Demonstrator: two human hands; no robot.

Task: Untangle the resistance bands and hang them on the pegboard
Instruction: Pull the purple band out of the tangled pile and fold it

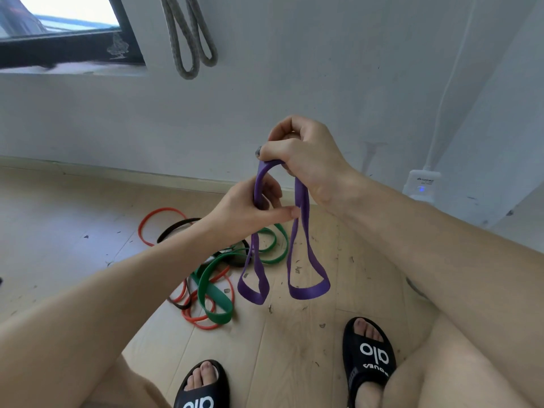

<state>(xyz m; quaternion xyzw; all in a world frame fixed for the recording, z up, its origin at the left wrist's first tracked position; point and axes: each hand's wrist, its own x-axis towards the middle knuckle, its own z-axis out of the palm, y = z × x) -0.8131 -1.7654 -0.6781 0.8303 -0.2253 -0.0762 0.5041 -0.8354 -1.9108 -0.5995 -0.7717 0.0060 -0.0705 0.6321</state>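
Observation:
A purple resistance band (306, 266) hangs in two long loops above the floor. My right hand (303, 160) grips its top bend in a closed fist. Just below and to the left, my left hand (250, 207) curls round one strand of the same band, thumb reaching across to the other strand. On the floor behind lies a tangle of a green band (215, 298), a red band (153, 219) and a black band (176, 226). A grey band (188, 39) hangs in loops on the wall at the top. No pegboard is visible.
White wall straight ahead, with a dark-framed window (67, 51) at upper left. A white power adapter (421, 185) with a blue light and cable sits at the wall on the right. My feet in black slides (368, 354) stand on the dusty wooden floor (59, 231).

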